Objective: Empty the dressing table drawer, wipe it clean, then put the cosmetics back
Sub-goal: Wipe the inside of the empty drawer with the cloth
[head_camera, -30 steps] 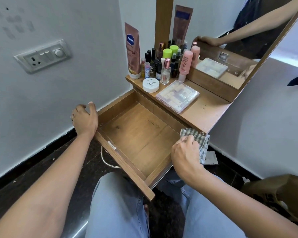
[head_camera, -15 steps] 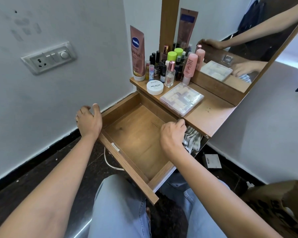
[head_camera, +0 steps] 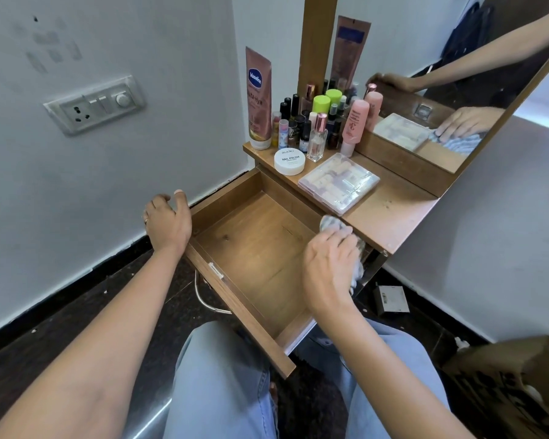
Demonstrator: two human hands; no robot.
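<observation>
Right hand (head_camera: 327, 274) has shifted since a second ago: then it held the checked cloth (head_camera: 330, 224) over the drawer's front right corner, now it sits further back along the right wall, just under the desk (head_camera: 393, 213) edge. Left hand (head_camera: 168, 221) is unchanged, fingers curled over the front left corner of the drawer (head_camera: 235, 299), gripping it. Right-hand fingers are curled round the bunched cloth, which sticks out above the knuckles and below the palm. Drawer is pulled fully out over the person's jeans (head_camera: 219, 391); its inside shows plain wood floor. On the desk: a Vaseline tube (head_camera: 259, 99) upright at the back left, a cluster of small nail polish bottles (head_camera: 293, 122) beside it, a green-capped bottle (head_camera: 321, 104), a clear bottle with a pink cap (head_camera: 318, 137), a pink bottle (head_camera: 355, 125), a white jar (head_camera: 289, 161) marked nail polish in front, and a flat clear case (head_camera: 339, 182) near the desk edge, just above the cloth. Mirror (head_camera: 425, 58) stands behind them and reflects both hands. Switch plate (head_camera: 95, 104) on the left wall. Small box (head_camera: 391, 300) on the floor to the right; cardboard box (head_camera: 514, 384) at lower right.
</observation>
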